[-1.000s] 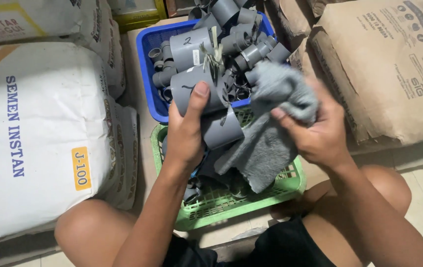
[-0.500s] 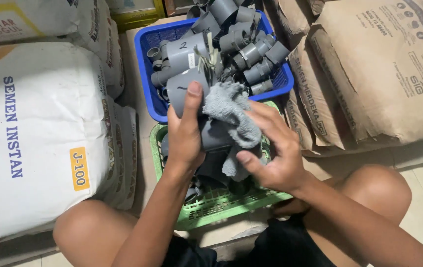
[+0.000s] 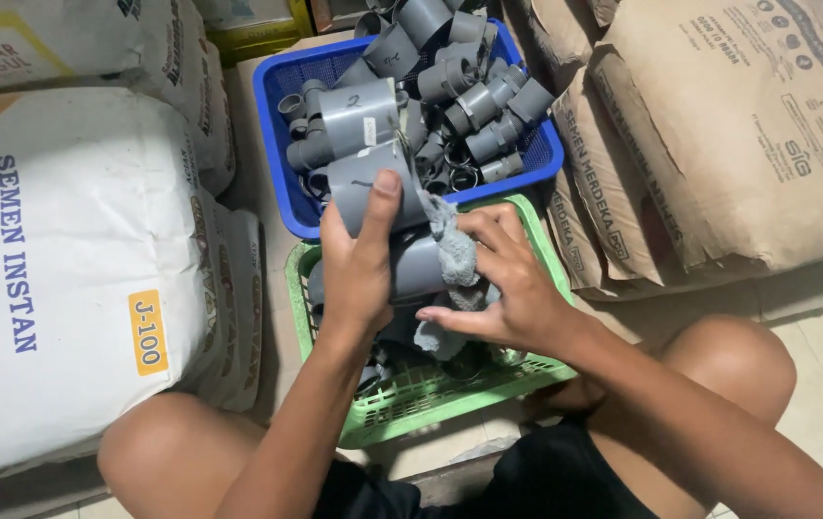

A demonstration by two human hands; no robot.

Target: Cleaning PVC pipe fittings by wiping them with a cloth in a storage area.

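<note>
Over a green plastic basket, the left hand gripped a rigid, light, smooth grey plastic pipe fitting by its barrel while the right hand, at three o'clock, pinched a soft grey cloth against it.

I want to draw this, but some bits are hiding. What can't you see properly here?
Head view:
- Grey pipe fitting: its lower part is covered by the left hand and the grey cloth.
- Green basket: its contents are hidden under both hands; the right hand covers the middle.
- Blue basket: far end cut off by the top edge.
</note>
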